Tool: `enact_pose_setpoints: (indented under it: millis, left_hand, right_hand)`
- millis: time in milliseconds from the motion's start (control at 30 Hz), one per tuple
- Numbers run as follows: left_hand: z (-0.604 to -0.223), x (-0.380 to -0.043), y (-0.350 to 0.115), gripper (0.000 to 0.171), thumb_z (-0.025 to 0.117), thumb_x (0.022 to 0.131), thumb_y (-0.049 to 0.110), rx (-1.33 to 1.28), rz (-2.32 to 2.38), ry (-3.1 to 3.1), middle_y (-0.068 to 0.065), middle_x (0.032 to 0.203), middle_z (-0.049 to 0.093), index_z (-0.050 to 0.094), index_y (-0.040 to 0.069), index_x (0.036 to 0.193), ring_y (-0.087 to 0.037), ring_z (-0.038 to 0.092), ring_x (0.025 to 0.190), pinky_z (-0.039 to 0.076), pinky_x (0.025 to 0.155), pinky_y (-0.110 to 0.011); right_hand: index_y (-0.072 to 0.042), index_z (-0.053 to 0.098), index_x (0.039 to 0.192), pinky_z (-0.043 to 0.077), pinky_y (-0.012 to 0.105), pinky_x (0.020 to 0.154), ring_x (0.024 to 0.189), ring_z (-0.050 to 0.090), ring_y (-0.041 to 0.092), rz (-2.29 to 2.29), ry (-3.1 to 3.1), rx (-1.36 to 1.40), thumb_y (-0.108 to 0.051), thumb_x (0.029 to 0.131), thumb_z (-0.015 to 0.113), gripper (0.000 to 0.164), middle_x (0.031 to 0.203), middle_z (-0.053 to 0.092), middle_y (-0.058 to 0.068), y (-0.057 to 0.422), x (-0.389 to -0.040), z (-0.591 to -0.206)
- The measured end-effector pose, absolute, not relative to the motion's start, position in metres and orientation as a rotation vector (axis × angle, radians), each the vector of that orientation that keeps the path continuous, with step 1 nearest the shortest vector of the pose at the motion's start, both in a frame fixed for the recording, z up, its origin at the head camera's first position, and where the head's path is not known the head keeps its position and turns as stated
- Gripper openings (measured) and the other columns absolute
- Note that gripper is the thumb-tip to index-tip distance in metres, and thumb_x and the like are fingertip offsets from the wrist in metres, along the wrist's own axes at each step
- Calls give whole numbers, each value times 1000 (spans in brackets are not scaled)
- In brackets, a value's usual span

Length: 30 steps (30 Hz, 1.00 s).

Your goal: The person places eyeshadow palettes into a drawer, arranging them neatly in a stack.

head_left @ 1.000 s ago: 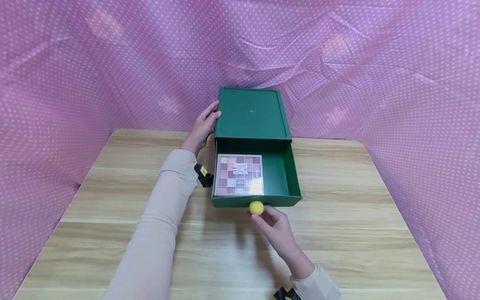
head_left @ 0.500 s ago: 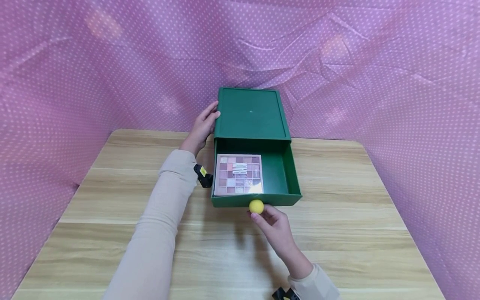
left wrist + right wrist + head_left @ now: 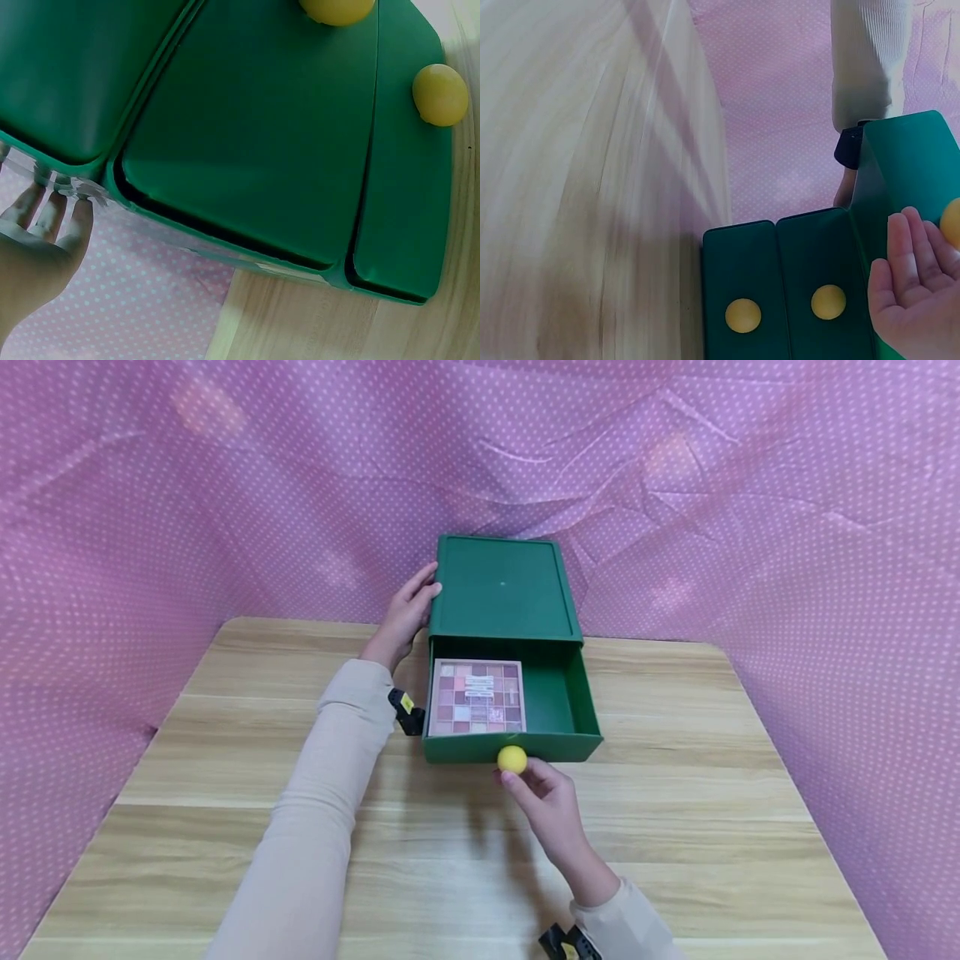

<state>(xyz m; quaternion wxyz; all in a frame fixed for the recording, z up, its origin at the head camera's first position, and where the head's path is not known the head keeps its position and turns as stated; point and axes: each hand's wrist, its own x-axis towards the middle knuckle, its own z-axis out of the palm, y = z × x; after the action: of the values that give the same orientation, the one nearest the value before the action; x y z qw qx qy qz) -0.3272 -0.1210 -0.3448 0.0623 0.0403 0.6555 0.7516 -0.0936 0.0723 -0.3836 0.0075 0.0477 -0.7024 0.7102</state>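
A green drawer cabinet (image 3: 504, 585) has its top drawer (image 3: 555, 747) pulled partway out. Inside, along the drawer's left side, lies an eyeshadow palette (image 3: 477, 697) with a grid of pink, mauve and white squares. My right hand (image 3: 557, 814) pinches the round yellow knob (image 3: 512, 759) on the drawer front, thumb on the near side. In the right wrist view, its other fingers (image 3: 904, 251) stretch out beside the knob. My left hand (image 3: 403, 617) rests along the cabinet's left side, and in the left wrist view its spread fingertips (image 3: 82, 210) press against that side wall.
Two lower drawers with yellow knobs (image 3: 742, 315) stay closed under the pulled-out one. The cabinet stands near the back of a wooden table (image 3: 675, 827). Pink dotted cloth (image 3: 337, 485) hangs behind and on both sides.
My right hand and the knob have shifted slightly away from me, moving the drawer a little further into the cabinet with the palette in it. My left hand has stayed in place.
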Motion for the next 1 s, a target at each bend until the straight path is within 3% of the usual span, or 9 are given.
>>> enact_pose_setpoints:
  millis: [200,433,733,1000]
  left_hand:
    - [-345,-327,-120,46,48,89,24,125,2280,1972,3,134,32,35,23,134,-20,46,106,40,82,-33]
    - [-346,-328,-119,44,48,89,25,119,2275,1986,4,134,32,37,26,132,-19,45,107,40,82,-33]
    - [-346,-327,-119,44,48,89,24,113,2282,1980,4,134,32,38,26,132,-18,44,109,39,83,-34]
    - [-346,-325,-120,44,49,89,25,124,2278,1992,4,134,32,37,26,132,-18,44,109,39,84,-34]
  right_hand:
    - [2,59,99,44,31,77,87,53,38,2233,-2187,124,-20,82,60,27,94,59,19,72,-98,-383]
    - [1,59,99,44,31,77,83,57,23,2178,-2222,131,-21,83,59,28,92,60,15,72,-105,-383]
    - [-2,60,99,44,29,78,85,57,20,2163,-2277,126,-31,81,59,35,94,60,17,74,-117,-383]
    - [2,58,100,43,31,79,90,54,34,2182,-2304,146,-25,84,57,32,94,59,18,75,-129,-381]
